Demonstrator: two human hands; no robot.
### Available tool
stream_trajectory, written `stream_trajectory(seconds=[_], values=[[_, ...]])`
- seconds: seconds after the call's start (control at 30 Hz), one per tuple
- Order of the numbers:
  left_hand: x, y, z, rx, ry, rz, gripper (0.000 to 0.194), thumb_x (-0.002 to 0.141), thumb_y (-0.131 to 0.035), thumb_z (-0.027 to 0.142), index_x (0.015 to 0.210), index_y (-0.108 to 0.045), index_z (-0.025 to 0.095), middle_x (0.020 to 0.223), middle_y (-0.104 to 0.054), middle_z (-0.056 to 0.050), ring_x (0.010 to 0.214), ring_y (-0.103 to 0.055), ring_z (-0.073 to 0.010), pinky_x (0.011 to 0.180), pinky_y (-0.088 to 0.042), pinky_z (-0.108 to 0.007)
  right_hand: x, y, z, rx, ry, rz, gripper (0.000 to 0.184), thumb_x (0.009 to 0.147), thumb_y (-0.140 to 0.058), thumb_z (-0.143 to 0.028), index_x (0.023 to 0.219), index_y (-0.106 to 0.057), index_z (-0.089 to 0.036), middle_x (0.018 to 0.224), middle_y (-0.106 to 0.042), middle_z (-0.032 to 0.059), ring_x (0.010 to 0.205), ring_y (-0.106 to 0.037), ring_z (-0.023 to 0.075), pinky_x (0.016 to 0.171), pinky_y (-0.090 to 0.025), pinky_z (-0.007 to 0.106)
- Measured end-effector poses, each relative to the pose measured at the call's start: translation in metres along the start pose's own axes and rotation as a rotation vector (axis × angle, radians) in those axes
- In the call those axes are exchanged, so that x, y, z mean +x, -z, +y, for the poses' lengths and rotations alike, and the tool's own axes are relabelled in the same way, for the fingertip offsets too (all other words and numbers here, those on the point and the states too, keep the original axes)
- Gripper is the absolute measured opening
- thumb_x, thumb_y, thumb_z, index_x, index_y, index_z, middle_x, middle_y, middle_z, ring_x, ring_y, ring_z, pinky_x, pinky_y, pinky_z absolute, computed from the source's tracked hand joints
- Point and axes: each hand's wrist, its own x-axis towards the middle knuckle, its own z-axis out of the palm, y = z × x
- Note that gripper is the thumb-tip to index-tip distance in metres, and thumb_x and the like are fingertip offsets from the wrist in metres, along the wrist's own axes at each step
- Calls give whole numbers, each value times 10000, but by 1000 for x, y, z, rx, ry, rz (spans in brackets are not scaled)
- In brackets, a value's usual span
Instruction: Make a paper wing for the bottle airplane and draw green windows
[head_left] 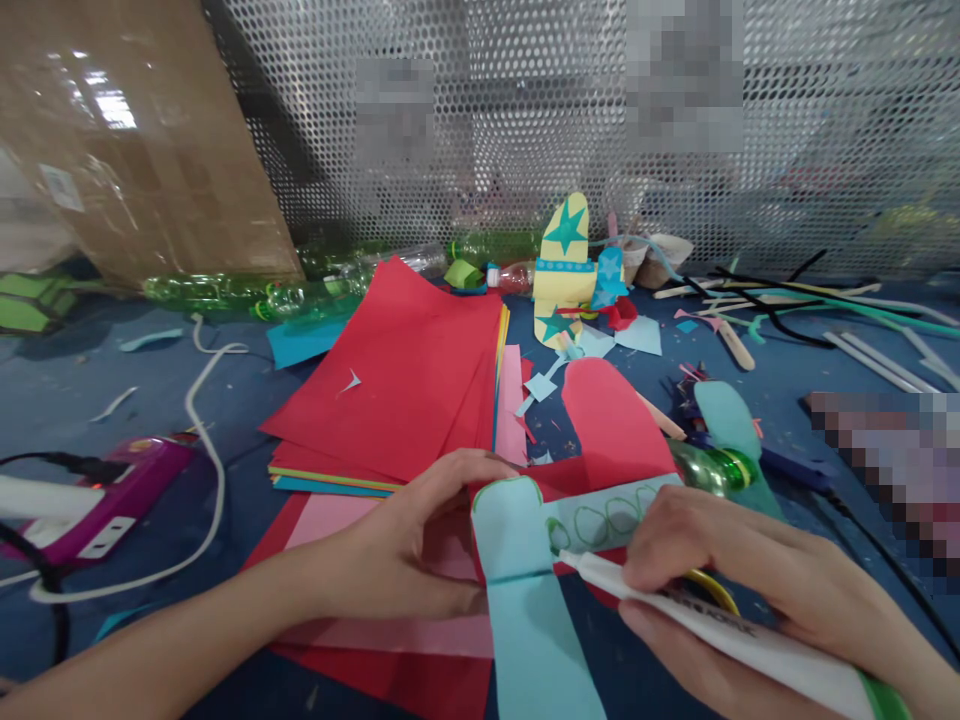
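My right hand grips a white marker with a green end. Its tip touches a light blue paper strip that bears a row of green drawn circles. The strip lies across a red paper cutout with a rounded top. A longer light blue paper piece, round-ended and outlined in green at its top, crosses over the strip's left end. My left hand curls around the left side of this paper craft, thumb at the blue piece's edge; some of its fingertips are hidden behind the paper.
A stack of coloured paper, red on top, lies left of centre. Behind stands a yellow paper cutout with stars. A purple power strip and white cable are left. Plastic bottles line the mesh panel; a glue gun lies right.
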Motion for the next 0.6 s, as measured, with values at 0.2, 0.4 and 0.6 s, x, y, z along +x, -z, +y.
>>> stream_trajectory(seconds=[0.2,0.4,0.6], values=[[-2,0,0,-8,27,1,681,747,-805,161,1333,-491,313,1280,-597,-54,1170,-619,-264,966,-540,-358,3,6,-3,-68,-6,20,181,830,-602,-107,814,-530,-272,705,-602,-62,597,-613,105,558,-490,219],[1,0,2,-36,10,-16,684,741,-812,133,1318,-494,319,1275,-608,-43,1185,-618,-252,997,-527,-351,5,18,-2,-29,7,-52,205,828,-656,-116,871,-554,-288,754,-653,-66,616,-659,96,567,-532,188],[0,1,2,-30,36,-8,697,725,-817,142,1321,-498,310,1285,-612,-53,1176,-623,-259,982,-529,-351,8,17,-4,-17,-47,-119,146,890,-654,-196,952,-595,-315,814,-672,-47,667,-681,133,576,-565,222]])
